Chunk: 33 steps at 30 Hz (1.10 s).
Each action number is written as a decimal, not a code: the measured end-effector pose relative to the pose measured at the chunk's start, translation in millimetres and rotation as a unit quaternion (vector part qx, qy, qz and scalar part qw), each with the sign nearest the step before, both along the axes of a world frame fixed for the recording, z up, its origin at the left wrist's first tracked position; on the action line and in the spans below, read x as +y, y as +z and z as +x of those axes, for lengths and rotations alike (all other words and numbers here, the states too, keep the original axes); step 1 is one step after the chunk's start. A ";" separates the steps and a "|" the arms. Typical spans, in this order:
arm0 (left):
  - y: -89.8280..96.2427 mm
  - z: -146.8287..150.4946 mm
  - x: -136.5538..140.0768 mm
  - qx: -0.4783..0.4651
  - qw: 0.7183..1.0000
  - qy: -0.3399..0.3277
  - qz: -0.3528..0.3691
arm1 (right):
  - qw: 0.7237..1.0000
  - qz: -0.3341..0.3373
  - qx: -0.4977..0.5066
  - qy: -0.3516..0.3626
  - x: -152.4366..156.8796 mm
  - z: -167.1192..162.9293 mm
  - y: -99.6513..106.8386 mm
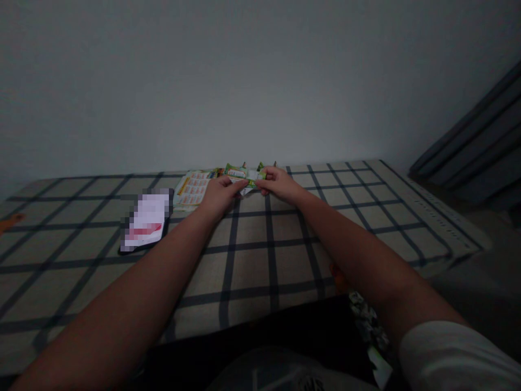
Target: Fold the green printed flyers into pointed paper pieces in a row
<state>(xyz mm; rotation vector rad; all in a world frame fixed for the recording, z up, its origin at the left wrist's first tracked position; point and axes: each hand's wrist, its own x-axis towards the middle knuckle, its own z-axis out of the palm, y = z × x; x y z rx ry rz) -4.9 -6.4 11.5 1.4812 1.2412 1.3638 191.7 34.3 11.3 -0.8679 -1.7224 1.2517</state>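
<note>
Left hand (222, 194) and right hand (280, 185), fingertips closed, pinch opposite ends of a green-and-white packet (253, 175). A phone (147, 221) lies nearer, at left.

We saw a checked cloth (252, 252) | a lit phone (148, 220) lay on its left part | grey wall (244, 81) stood behind it | dark curtain (480, 146) hung right of it
</note>
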 end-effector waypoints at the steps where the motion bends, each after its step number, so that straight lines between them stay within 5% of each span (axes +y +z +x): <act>1: 0.5 0.1 -0.3 -0.001 1.000 0.002 -0.001 | 1.000 0.008 0.004 -0.005 0.1 -0.5 -0.6; 12: -3.5 -3.3 3.3 0.022 1.000 0.009 -0.002 | 0.987 0.137 -0.073 -0.036 0.0 4.2 -3.5; 28: -1.9 -3.1 2.2 0.042 0.999 0.019 -0.003 | 0.983 0.175 -0.035 -0.033 4.7 2.8 -5.6; 33: -4.8 -2.2 1.1 0.069 0.997 -0.024 -0.002 | 0.976 0.193 -0.069 -0.078 2.2 3.5 -0.9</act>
